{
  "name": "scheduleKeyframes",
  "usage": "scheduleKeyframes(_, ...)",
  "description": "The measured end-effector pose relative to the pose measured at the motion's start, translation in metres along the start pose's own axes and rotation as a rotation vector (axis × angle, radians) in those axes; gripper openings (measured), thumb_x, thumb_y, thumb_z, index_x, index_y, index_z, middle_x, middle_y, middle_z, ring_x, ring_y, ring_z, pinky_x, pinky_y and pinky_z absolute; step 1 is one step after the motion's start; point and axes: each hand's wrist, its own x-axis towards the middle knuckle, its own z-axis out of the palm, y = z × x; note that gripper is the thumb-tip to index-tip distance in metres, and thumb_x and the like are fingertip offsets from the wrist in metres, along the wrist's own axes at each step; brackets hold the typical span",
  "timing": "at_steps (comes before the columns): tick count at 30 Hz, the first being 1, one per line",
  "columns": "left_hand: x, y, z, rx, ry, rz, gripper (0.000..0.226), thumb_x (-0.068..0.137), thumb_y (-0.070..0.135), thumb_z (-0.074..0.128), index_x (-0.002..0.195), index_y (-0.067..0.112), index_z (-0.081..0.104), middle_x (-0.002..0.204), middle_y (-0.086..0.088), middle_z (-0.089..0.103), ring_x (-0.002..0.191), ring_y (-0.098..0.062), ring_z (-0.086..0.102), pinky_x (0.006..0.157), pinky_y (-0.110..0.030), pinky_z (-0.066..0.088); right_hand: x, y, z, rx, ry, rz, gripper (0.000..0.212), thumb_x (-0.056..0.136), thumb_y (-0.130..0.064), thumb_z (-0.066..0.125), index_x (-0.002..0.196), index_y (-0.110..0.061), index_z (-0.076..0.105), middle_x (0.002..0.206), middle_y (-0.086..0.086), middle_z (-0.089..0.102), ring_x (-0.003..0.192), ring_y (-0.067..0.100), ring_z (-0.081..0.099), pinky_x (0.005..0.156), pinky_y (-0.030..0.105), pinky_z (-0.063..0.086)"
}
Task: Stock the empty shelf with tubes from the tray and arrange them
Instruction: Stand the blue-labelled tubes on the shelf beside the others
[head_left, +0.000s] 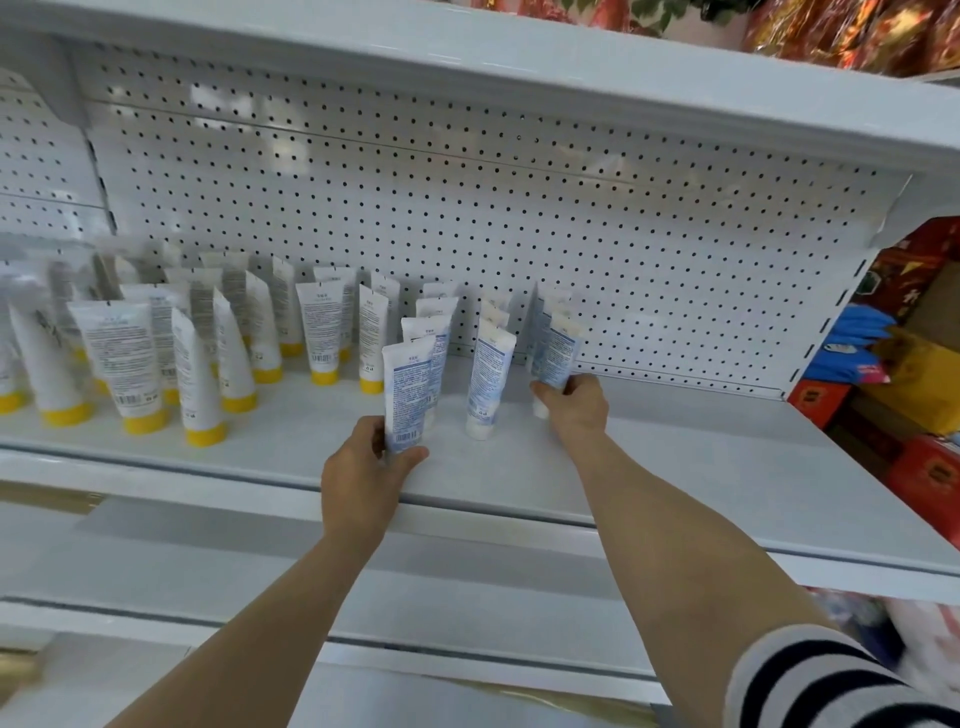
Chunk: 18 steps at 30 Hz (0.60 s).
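On the white shelf (675, 467) several blue-and-white tubes stand cap-down in three short rows going back to the pegboard. My left hand (363, 478) grips the front tube of the left row (408, 395) near its base. My right hand (574, 408) holds the front tube of the right row (558, 353) at its lower end, and that tube leans slightly. The middle row's front tube (488, 384) stands free between my hands. The tray is out of view.
Several white tubes with yellow caps (140, 374) fill the shelf's left part. The pegboard back wall (519, 218) stands behind. Another shelf board (467, 47) runs overhead. Red and yellow boxes (914, 405) are stacked right of the shelf end. A lower shelf (208, 571) sits beneath.
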Motion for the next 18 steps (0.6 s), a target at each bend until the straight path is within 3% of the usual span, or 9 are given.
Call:
scheduleKeyframes(8, 0.0, 0.001, -0.001, 0.0, -0.031, -0.024, 0.043, 0.073, 0.037, 0.081, 0.106, 0.021, 0.059, 0.088, 0.008, 0.065, 0.083, -0.016, 0.061, 0.073, -0.03, 0.048, -0.002, -0.001, -0.003, -0.031, -0.021, -0.006, 0.046, 0.073, -0.041, 0.08, 0.099, -0.012, 0.058, 0.084, -0.002, 0.063, 0.079, 0.02, 0.061, 0.056, 0.024, 0.038)
scheduleKeyframes(14, -0.001, 0.003, -0.002, 0.006, -0.032, -0.023, 0.042, 0.074, 0.038, 0.08, 0.106, 0.021, 0.059, 0.085, 0.011, 0.061, 0.081, -0.014, 0.057, 0.07, -0.027, 0.042, -0.016, 0.002, -0.018, -0.076, -0.033, 0.045, 0.069, 0.075, -0.047, 0.08, 0.126, -0.013, 0.05, 0.112, 0.002, 0.058, 0.093, 0.017, 0.053, 0.077, 0.027, 0.041)
scheduleKeyframes(18, -0.002, 0.005, -0.005, 0.023, -0.05, -0.03, 0.041, 0.076, 0.04, 0.078, 0.107, 0.021, 0.058, 0.085, 0.011, 0.058, 0.079, -0.013, 0.054, 0.068, -0.026, 0.038, -0.042, 0.001, -0.037, -0.109, -0.026, 0.028, 0.068, 0.077, -0.046, 0.079, 0.129, -0.014, 0.051, 0.121, 0.005, 0.061, 0.101, 0.019, 0.056, 0.083, 0.028, 0.043)
